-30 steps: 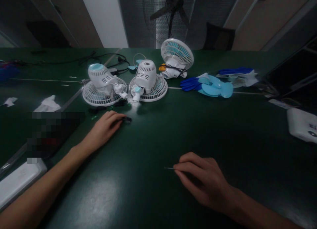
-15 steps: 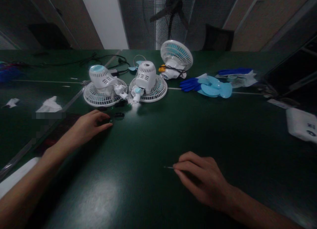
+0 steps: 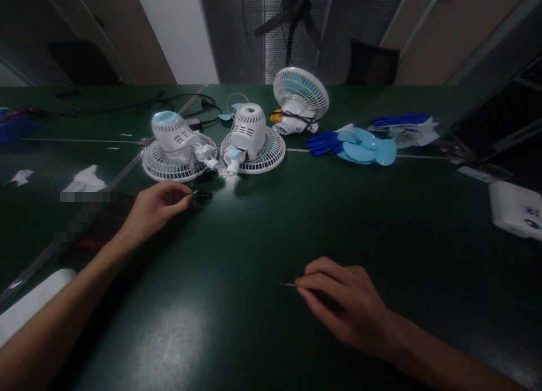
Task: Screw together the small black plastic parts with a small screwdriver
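My left hand (image 3: 158,205) is closed in a pinch on a small green piece (image 3: 195,192), too small to name exactly. Just beyond its fingertips a small dark oval part (image 3: 205,196) lies on the green tabletop. My right hand (image 3: 339,298), lower right, pinches a thin metal rod (image 3: 288,284) that points left; the rest of it is hidden in the fingers. Beyond my left hand, a fan (image 3: 175,145) with a white grille lies face down. Beside it sits a second fan (image 3: 254,140), also face down.
A third small fan (image 3: 300,100) leans at the back. Blue gloves (image 3: 324,144) and light-blue fan blades (image 3: 366,147) lie right of centre. A white box (image 3: 514,210) stands at the right edge, crumpled white paper (image 3: 84,179) at left. Black cables (image 3: 148,104) run along the back.
My left hand has moved slightly right and away from me, and its thumb and finger have closed on the small green piece. My right hand stays nearly still with the rod.
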Motion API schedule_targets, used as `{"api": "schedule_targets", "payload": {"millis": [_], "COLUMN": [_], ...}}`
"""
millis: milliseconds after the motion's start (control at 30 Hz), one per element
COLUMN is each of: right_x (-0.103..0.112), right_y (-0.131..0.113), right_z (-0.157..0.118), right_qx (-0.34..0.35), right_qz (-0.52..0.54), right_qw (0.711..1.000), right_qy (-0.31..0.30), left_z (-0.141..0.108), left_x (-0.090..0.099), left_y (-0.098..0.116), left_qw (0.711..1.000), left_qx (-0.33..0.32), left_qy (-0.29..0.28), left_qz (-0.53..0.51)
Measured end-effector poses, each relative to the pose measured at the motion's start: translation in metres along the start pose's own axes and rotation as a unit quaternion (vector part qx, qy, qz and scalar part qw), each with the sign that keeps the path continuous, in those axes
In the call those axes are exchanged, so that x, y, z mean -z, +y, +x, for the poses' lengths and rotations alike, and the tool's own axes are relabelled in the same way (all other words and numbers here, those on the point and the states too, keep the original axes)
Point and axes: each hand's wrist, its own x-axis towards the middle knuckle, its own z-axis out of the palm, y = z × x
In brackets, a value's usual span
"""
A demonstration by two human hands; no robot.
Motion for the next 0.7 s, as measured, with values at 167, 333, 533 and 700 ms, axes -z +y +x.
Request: {"api": "schedule_targets", "payload": {"millis": [167, 333, 533, 700], "right_x": [0.0, -0.001, -0.002, -0.004], "right_y": [-0.001, 0.0, 0.003, 0.002], "right_z": [0.002, 0.001, -0.002, -0.002], "right_qx": [-0.002, -0.002, -0.01, -0.022], "right_qz": [-0.003, -0.002, -0.01, -0.014], "right_qw": [1.0, 1.0, 1.0, 1.0], "right_qy": [0.002, 0.004, -0.008, -0.011], "left_z": [0.004, 0.002, -0.002, -0.035], "left_x": [-0.011, -0.017, -0.025, -0.053], "left_y": [0.007, 0.006, 0.019, 0.078], "left_qw": [0.999, 0.997, 0.996, 0.971], "left_qx": [-0.047, -0.062, -0.078, -0.174], "left_qy": [0.011, 0.032, -0.036, -0.155], "left_qz": [0.017, 0.023, 0.011, -0.05]}}
